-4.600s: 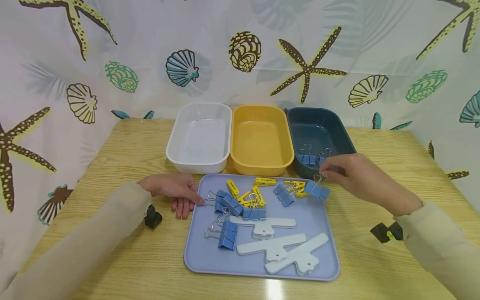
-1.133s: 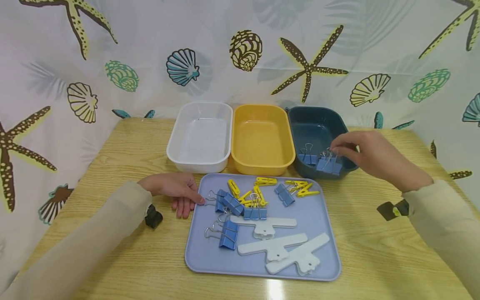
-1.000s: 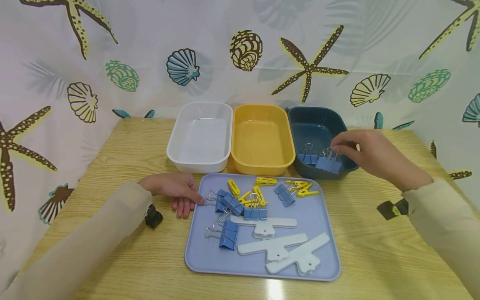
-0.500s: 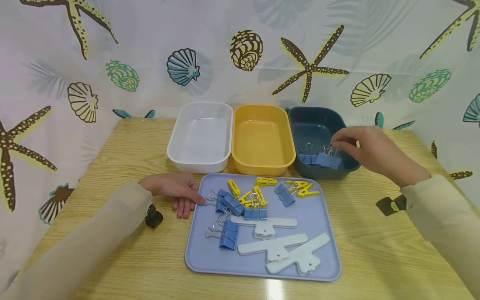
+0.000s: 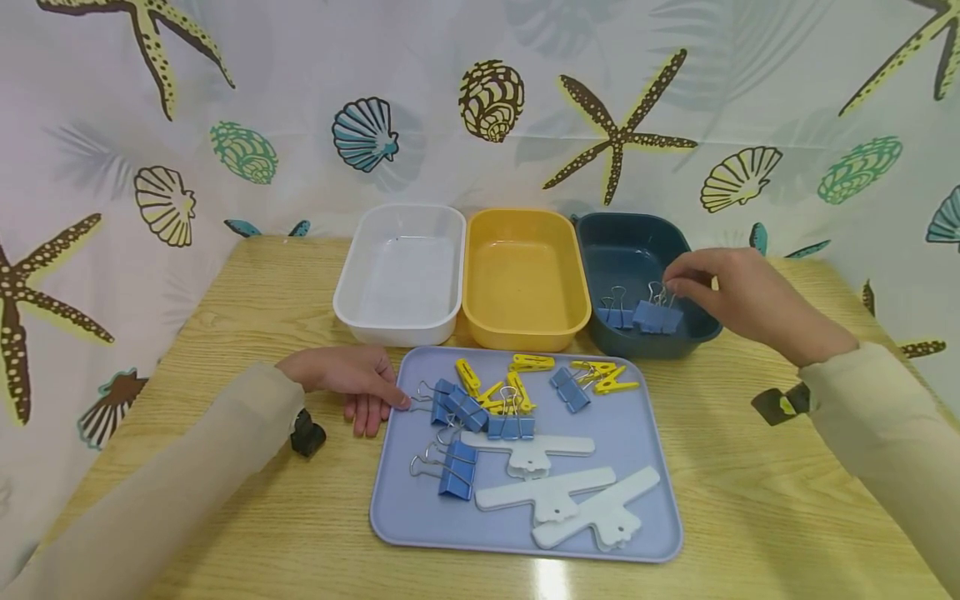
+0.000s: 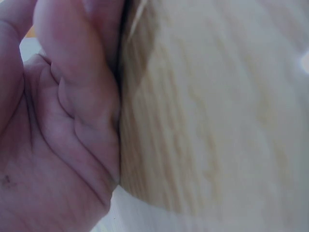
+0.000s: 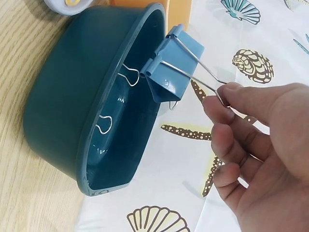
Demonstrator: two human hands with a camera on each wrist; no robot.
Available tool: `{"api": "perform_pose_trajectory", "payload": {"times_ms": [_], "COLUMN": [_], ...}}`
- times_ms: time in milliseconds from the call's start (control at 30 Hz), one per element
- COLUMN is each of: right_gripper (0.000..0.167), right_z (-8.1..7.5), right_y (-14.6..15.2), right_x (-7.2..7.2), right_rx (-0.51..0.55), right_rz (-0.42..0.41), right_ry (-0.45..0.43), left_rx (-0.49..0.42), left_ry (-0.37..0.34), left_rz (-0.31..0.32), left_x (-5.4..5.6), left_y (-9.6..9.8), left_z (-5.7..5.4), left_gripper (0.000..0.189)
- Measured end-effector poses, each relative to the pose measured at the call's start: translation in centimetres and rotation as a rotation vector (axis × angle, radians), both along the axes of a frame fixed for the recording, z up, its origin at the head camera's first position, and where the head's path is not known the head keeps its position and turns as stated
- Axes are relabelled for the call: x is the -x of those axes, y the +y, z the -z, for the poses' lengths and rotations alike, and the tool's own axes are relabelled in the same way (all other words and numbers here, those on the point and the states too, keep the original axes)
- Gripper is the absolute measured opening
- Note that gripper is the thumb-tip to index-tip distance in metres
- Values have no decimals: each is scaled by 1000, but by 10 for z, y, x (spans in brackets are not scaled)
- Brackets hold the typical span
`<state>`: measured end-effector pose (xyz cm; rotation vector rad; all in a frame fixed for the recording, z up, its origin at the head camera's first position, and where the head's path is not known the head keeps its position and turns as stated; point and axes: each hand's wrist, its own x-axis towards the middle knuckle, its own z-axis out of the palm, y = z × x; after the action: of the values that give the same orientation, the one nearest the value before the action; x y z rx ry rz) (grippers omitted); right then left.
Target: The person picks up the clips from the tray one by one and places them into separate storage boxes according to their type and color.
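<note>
My right hand (image 5: 738,292) pinches the wire handles of a blue binder clip (image 7: 176,65) between thumb and index finger. The clip hangs over the near right part of the dark teal bin (image 5: 626,344). Inside that bin sits another blue binder clip (image 5: 617,317); in the right wrist view, wire handles show past the rim. My left hand (image 5: 348,379) rests on the table at the left of the lavender tray (image 5: 420,525), one fingertip at the tray's rim and the other fingers relaxed. The left wrist view shows mostly palm and wood.
On the tray lie several blue binder clips (image 5: 457,469), yellow clothespins (image 5: 465,377) and white T-shaped bag clips (image 5: 543,493). A white bin (image 5: 397,333) and a yellow bin (image 5: 525,340) stand beside the teal one. A printed cloth (image 5: 300,83) hangs behind the table.
My right hand has carried the binder clip from above the tray's upper right corner up and right, over the teal bin. Lately it has risen slightly. My left hand stays put.
</note>
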<state>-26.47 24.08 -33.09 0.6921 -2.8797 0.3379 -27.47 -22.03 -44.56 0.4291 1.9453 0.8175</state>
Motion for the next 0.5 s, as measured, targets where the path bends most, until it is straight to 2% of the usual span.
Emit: {"api": "perform_pose_trajectory", "payload": {"times_ms": [500], "right_gripper": [12], "right_z": [3], "right_y": [0], "right_x": [6], "right_rx": [-8], "right_rz": [-11], "right_ry": [0], "left_rx": [-7], "left_ry": [-3], "left_rz": [3], "left_x": [0], "left_y": [1], "left_z": [0], "left_gripper": [38]}}
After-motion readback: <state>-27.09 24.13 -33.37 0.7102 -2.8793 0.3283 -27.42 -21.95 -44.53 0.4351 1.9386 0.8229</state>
